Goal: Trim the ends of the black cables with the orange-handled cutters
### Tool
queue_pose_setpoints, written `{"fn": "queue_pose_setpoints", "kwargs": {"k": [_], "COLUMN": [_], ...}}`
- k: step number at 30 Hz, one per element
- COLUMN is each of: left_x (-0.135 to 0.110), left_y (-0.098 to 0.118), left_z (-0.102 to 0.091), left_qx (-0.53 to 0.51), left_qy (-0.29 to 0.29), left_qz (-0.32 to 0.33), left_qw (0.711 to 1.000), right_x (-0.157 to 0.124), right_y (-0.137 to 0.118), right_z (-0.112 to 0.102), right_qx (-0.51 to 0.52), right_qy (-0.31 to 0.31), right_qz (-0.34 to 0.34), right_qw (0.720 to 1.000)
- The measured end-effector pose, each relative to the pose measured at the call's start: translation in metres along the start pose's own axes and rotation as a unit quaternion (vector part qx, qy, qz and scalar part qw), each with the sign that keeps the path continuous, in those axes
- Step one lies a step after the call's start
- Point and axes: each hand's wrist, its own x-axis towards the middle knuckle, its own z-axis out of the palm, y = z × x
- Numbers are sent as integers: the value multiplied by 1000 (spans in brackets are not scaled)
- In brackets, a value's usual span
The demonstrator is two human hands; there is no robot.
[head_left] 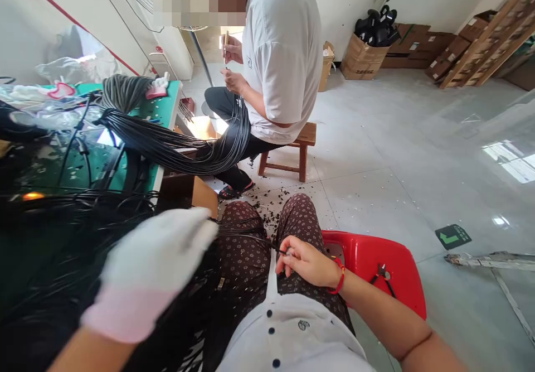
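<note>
My right hand (pixel 305 263), bare with a red bracelet (pixel 339 277), is above my lap, its thumb and fingers pinched on the end of a thin black cable (pixel 273 245). Several dark strands (pixel 238 230) stretch across my thigh from there toward my left hand (pixel 154 266). That hand wears a white glove with a pink cuff and is smeared by motion; whether its fingers grip the strands is unclear. Beneath it lies a large mass of black cables (pixel 184 316) at the left.
A co-worker (pixel 284 54) sits ahead on a wooden stool (pixel 307 135), a cable bundle (pixel 167 143) across the lap. Left stands a green-topped table (pixel 171 101) with cables and gloves. Pliers (pixel 382 277) lie on a red stool (pixel 401 255). Black scraps litter the floor.
</note>
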Motion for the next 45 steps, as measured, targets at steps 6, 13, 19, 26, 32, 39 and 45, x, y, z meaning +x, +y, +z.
{"fn": "queue_pose_setpoints", "kwargs": {"k": [6,13,19,26,32,39,45], "left_x": [-13,-31,-35,-34,-38,-38,-40], "left_y": [38,41,42,37,28,26,26], "left_z": [95,106,109,115,123,124,128], "left_qx": [-32,-282,-366,-460,-534,-480,-462], "left_qy": [-180,-229,-232,-229,-214,-159,-123], "left_qz": [256,55,-27,-81,-111,-128,-146], "left_qw": [949,930,901,854,811,853,866], "right_x": [4,21,30,36,40,38,5], "right_y": [-9,-3,-8,-6,-4,-2,58], "right_z": [-3,-6,-3,1,7,1,-54], "right_qx": [75,198,180,328,397,363,-8], "right_qy": [67,109,125,100,66,122,413], "right_qz": [-5,-37,-64,-40,-19,-58,69], "right_qw": [995,973,973,938,915,922,908]}}
